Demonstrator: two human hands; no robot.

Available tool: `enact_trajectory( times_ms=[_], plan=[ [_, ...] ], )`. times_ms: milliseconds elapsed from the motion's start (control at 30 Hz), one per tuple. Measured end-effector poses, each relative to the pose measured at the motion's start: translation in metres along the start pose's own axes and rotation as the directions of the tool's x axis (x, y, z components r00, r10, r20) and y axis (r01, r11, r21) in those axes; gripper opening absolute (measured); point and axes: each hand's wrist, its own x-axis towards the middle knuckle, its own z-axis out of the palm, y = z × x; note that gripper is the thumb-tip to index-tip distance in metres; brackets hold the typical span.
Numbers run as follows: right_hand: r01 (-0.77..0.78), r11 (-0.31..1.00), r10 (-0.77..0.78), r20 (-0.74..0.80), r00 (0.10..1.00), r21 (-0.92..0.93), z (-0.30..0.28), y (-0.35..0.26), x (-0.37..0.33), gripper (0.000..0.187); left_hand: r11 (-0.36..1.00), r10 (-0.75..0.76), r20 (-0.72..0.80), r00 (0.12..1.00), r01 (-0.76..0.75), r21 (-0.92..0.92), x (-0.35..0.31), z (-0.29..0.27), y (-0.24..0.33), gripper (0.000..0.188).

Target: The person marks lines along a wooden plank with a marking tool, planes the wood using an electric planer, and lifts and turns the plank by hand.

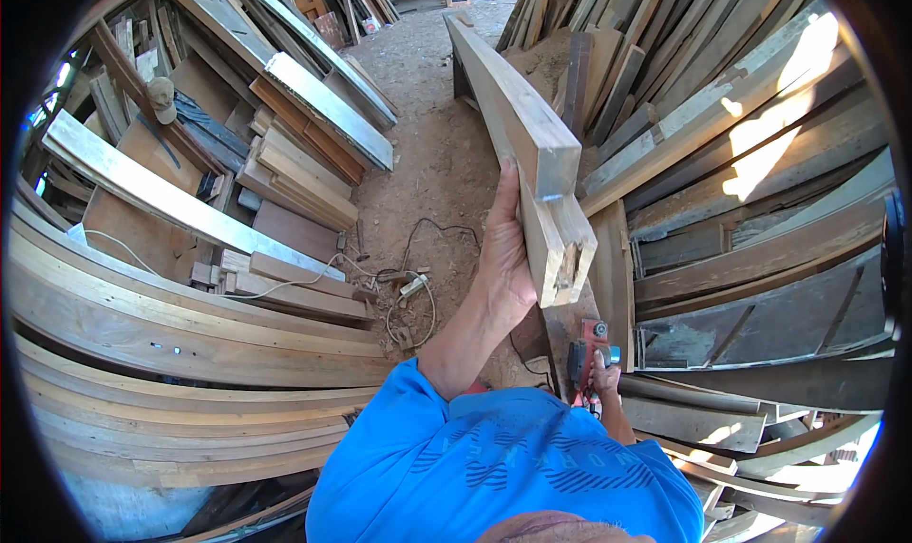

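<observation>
My left hand [508,248] is closed round the near end of a long pale wooden beam [513,96], its thumb along the left side. The beam's cut end has a stepped, narrower part [563,258] with a slot in it, tilted up toward me, while the far end runs away up the middle. Lower right, my right hand [605,376] grips a red and black electric planer [591,345] with a bluish knob. That planer rests on a dark wooden surface [560,339] below the beam. Its underside is hidden.
A white power strip [414,285] with cords lies on the dirt floor [427,191], left of the beam. Stacked boards [171,329] fill the left side. Planks lean at the back right [655,58], and more timber [760,258] is piled along the right.
</observation>
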Motion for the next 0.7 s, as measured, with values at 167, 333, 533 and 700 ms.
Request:
enact_trajectory(
  times_ms=[167, 333, 533, 700],
  plan=[
    [0.002, 1.000, -0.002, 0.012, 1.000, 0.007, -0.002, 0.002, 0.001, 0.046, 0.999, 0.014, 0.009, 1.000, -0.014, -0.033, 0.001, 0.005, -0.003, 0.068],
    [0.018, 1.000, -0.019, 0.007, 1.000, 0.017, -0.003, 0.004, 0.000, 0.045, 0.997, 0.073, -0.041, 0.996, -0.072, 0.034, 0.001, -0.002, -0.010, 0.066],
    [0.019, 1.000, -0.018, 0.015, 1.000, -0.017, -0.011, -0.011, -0.001, 0.043, 0.978, 0.083, -0.163, 0.983, -0.049, 0.204, -0.019, -0.059, -0.021, 0.065],
    [-0.029, 0.997, 0.025, -0.061, 0.998, -0.073, -0.018, -0.053, -0.032, 0.045, 0.889, 0.144, -0.539, 0.830, 0.130, 0.439, -0.057, -0.187, -0.043, 0.065]
  ],
)
